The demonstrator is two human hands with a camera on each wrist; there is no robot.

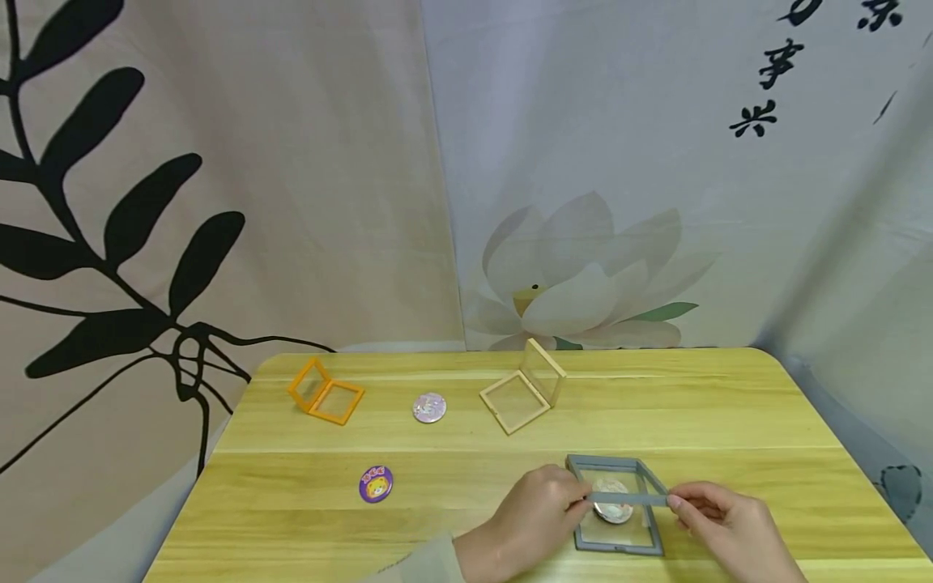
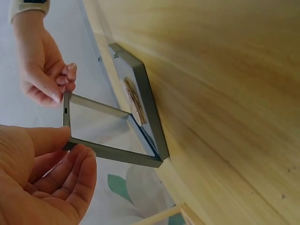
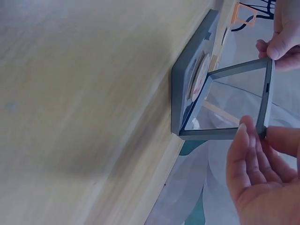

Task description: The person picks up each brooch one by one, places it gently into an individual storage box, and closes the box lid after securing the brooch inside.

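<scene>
A grey hinged display frame with clear film windows lies on the table at the front right, its lid raised at an angle. On the film of the lower half sits a round badge, seen edge-on in both wrist views. My left hand pinches one corner of the lid's free edge between thumb and fingers. At the opposite corner of that edge, my right hand pinches the lid the same way.
A small orange frame stands opened at the back left, and a cream frame stands opened at the back middle. Between them lies a shiny pinkish badge. Nearer is a purple badge with a yellow bear. A printed curtain hangs behind the wooden table.
</scene>
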